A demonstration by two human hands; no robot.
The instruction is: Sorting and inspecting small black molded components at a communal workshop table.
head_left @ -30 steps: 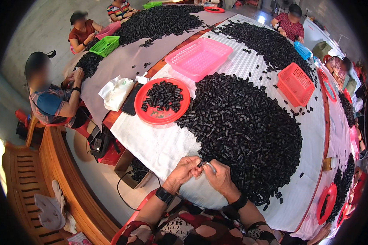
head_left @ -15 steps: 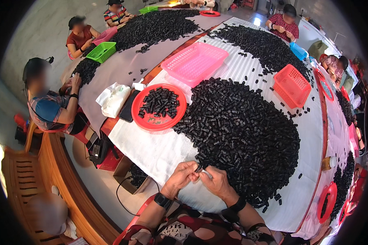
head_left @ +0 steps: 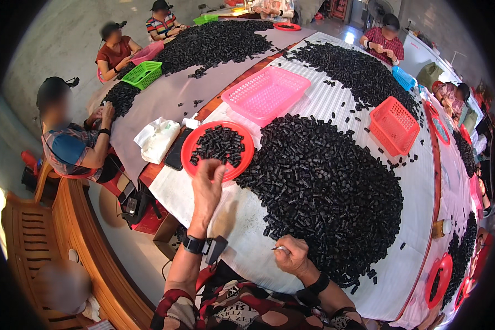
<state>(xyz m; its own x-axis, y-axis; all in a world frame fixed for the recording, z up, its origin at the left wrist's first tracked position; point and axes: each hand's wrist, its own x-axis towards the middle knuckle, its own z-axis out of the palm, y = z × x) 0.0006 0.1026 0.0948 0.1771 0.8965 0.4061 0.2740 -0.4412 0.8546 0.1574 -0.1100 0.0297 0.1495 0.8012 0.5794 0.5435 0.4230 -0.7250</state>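
now left hand (head_left: 207,190) over red tray (head_left: 188,149)

One head-worn fisheye view looks steeply down, close over the white table (head_left: 335,110), facing across it.

Black little parts (head_left: 324,187) heaped on a white ribbed tabletop (head_left: 247,242). Red round tray (head_left: 192,148) at the near left edge, a pink basket (head_left: 265,93) beyond it, a red-orange basket (head_left: 394,127) toward the right edge. Green basket (head_left: 143,74) on the grey tabletop (head_left: 165,104) at the far left.
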